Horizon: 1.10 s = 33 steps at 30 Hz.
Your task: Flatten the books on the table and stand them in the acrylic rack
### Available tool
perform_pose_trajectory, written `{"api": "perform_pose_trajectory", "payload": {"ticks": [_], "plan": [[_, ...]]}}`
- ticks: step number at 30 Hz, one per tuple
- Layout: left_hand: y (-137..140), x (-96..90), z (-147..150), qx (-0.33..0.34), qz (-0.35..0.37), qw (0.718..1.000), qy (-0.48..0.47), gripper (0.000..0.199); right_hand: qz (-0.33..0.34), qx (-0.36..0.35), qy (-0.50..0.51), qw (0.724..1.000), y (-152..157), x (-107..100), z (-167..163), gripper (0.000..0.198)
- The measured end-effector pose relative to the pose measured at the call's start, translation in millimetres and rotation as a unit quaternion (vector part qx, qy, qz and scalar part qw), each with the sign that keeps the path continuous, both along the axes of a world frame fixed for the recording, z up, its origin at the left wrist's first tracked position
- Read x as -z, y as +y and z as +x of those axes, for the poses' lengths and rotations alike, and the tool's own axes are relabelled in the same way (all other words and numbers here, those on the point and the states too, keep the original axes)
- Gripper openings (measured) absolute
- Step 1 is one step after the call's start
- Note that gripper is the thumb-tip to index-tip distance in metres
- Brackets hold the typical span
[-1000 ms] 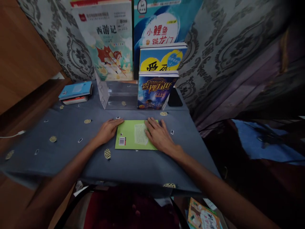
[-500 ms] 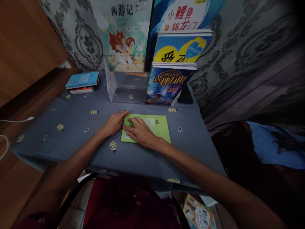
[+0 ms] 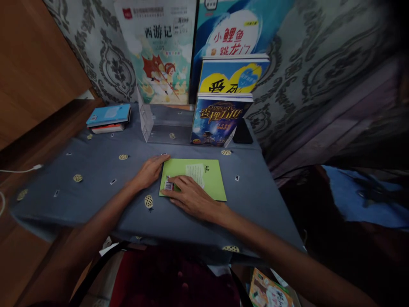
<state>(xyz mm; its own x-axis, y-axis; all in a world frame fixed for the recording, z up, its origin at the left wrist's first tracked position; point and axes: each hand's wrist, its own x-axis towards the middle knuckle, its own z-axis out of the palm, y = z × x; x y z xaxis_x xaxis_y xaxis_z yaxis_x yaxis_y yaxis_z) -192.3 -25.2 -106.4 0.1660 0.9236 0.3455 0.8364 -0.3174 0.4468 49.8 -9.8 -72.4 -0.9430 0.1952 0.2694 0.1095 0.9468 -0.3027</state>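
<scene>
A closed green book [image 3: 212, 181] lies flat on the cloth-covered table [image 3: 255, 179], its printed text panel and barcode [image 3: 169, 186] facing up. My right hand [image 3: 193, 199] rests across the lower left part of the book, fingers stretched toward the barcode and slightly apart. At the upper left corner of the book is my left hand [image 3: 149, 172], its fingers extended along the left edge. Neither hand is wrapped around the book.
Behind the book stands a clear acrylic rack [image 3: 145, 121] with a blue-purple book [image 3: 219, 121], a blue-yellow book [image 3: 234, 74] and larger picture books [image 3: 162, 51]. A small stack of books [image 3: 108, 117] lies back left. A dark phone-like object [image 3: 243, 132] sits beside the rack.
My right hand has slid toward me, down the book, uncovering more of the green cover and the barcode. My left hand stays at the left edge. The view has tilted slightly upward.
</scene>
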Motion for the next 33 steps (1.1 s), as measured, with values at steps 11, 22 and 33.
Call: {"api": "perform_pose_trajectory", "payload": {"ticks": [11, 22, 33], "plan": [[-65.0, -30.0, 6.8, 0.119, 0.075, 0.99, 0.023, 0.054, -0.018, 0.18, 0.011, 0.984, 48.7, 18.4, 79.4, 0.044], [-44.1, -22.4, -3.1, 0.053, 0.037, 0.996, 0.059, 0.045, 0.0, 0.245, 0.017, 0.969, 53.5, 37.9, 89.3, 0.049], [-5.0, -25.2, -8.6, -0.006, 0.01, 0.994, 0.106, 0.043, -0.027, 0.234, 0.012, 0.972, 69.1, 36.5, 89.7, 0.054]]}}
